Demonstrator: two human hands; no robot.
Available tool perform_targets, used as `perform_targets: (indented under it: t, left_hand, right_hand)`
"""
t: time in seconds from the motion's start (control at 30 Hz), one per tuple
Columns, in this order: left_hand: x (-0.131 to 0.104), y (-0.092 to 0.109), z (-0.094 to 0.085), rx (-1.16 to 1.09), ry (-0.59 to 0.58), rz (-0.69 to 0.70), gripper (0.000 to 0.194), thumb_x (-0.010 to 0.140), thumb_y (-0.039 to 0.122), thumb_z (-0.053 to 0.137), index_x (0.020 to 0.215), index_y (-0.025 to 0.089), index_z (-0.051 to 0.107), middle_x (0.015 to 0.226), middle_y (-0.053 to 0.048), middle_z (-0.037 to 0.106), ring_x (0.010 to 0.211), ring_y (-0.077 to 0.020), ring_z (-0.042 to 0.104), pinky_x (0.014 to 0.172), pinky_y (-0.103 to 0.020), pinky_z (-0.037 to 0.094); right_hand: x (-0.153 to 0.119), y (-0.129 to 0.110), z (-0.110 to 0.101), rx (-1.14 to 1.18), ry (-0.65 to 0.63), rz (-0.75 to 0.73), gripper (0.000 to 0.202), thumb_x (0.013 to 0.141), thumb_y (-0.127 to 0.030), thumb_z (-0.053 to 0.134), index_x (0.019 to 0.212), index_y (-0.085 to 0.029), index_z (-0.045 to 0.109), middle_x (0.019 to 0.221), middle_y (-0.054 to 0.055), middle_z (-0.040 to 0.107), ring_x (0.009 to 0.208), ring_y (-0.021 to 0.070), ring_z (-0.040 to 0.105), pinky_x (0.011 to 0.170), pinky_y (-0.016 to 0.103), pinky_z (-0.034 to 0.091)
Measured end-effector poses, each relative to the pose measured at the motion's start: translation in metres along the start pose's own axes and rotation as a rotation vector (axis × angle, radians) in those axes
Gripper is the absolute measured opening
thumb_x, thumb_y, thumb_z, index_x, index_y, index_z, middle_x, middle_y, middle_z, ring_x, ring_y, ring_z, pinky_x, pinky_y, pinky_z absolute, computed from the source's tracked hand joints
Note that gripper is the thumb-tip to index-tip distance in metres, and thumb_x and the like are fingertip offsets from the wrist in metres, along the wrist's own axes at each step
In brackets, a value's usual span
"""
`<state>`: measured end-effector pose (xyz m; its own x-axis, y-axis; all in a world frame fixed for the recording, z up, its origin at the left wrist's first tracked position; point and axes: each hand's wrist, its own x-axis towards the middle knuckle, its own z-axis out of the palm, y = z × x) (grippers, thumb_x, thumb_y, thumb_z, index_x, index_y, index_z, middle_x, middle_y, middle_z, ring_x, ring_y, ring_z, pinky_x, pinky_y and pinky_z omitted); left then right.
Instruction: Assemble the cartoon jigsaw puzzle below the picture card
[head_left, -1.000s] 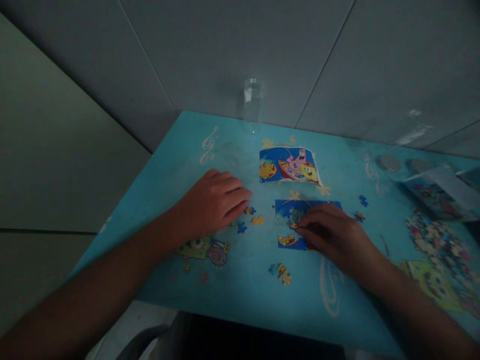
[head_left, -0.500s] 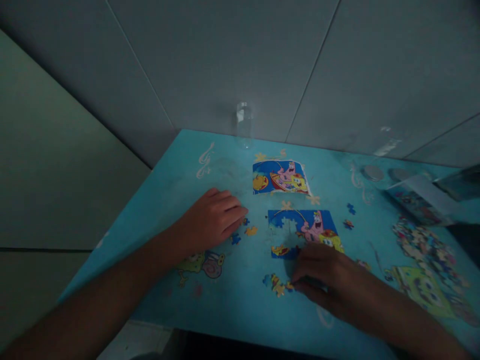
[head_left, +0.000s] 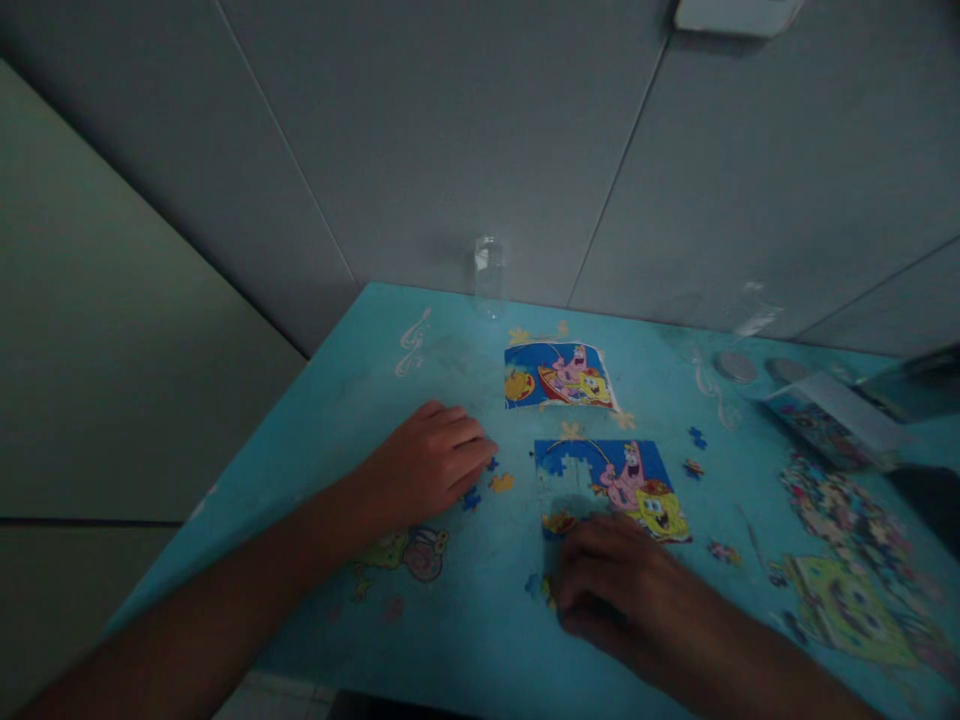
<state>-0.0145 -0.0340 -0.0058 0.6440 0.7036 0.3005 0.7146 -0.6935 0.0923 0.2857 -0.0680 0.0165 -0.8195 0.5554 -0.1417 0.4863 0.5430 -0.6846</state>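
Note:
A partly assembled puzzle point(head_left: 630, 470) with a blue background, a pink figure and a yellow one lies on the turquoise table point(head_left: 315, 420); a gap shows at its left and lower part. My right hand point(head_left: 607, 580) covers loose pieces below it, fingers curled down and their tips hidden. My left hand point(head_left: 431, 462) rests on the table left of the puzzle, fingers bent together, beside a blue piece point(head_left: 471, 498) and a yellow piece point(head_left: 501, 483). Whatever is under its fingertips cannot be made out. Behind the puzzle lies a small printed picture point(head_left: 559, 375) of the same scene.
At the back edge stands a clear container point(head_left: 489, 280). On the right are a heap of puzzle pieces point(head_left: 851, 510), an open printed box point(head_left: 832, 420), round lids point(head_left: 736, 366) and a few scattered pieces point(head_left: 694, 468). A grey wall rises behind the table.
My right hand has shifted left over the loose pieces, uncovering more of the puzzle's lower right. My left hand keeps its place on the table. The whole view has tilted slightly upward.

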Motion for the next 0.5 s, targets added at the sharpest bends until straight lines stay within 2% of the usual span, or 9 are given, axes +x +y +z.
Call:
perform_targets:
  t: [0.07,0.23,0.37,0.5]
  left_hand:
    - [0.001,0.002,-0.001,-0.001,-0.006,0.010,0.019,0.104,0.024,0.052,0.104,0.018,0.070,0.094,-0.005,0.067,0.089,-0.0204,0.059,0.081,-0.037,0.039]
    - [0.002,0.004,-0.002,-0.002,-0.022,0.013,0.020,0.104,0.024,0.051,0.103,0.018,0.070,0.093,-0.005,0.067,0.089,-0.0205,0.058,0.080,-0.037,0.038]
    - [0.002,0.002,-0.001,-0.003,-0.011,0.012,0.020,0.104,0.024,0.051,0.104,0.018,0.069,0.094,-0.005,0.067,0.091,-0.0207,0.058,0.082,-0.037,0.038]
    - [0.001,0.001,0.001,-0.001,-0.009,0.011,0.019,0.104,0.025,0.051,0.103,0.018,0.070,0.093,-0.005,0.066,0.088,-0.0203,0.056,0.081,-0.037,0.038]
  right_hand:
    - [-0.001,-0.001,0.000,0.002,-0.015,0.006,0.012,0.095,-0.018,0.067,0.100,-0.028,0.071,0.103,0.000,0.068,0.104,0.0186,0.063,0.097,0.036,0.047]
    - [-0.001,-0.001,0.004,-0.065,0.068,0.017,0.034,0.092,-0.025,0.071,0.125,-0.032,0.067,0.121,0.004,0.068,0.114,0.0242,0.062,0.103,0.041,0.045]
    - [0.001,0.001,0.008,-0.064,0.064,0.025,0.017,0.098,-0.026,0.064,0.112,-0.031,0.071,0.110,0.002,0.069,0.105,0.0213,0.065,0.096,0.038,0.049]
    - [0.001,0.003,0.010,-0.012,0.101,0.024,0.010,0.096,-0.025,0.067,0.103,-0.029,0.072,0.109,0.002,0.070,0.106,0.0206,0.065,0.096,0.037,0.050]
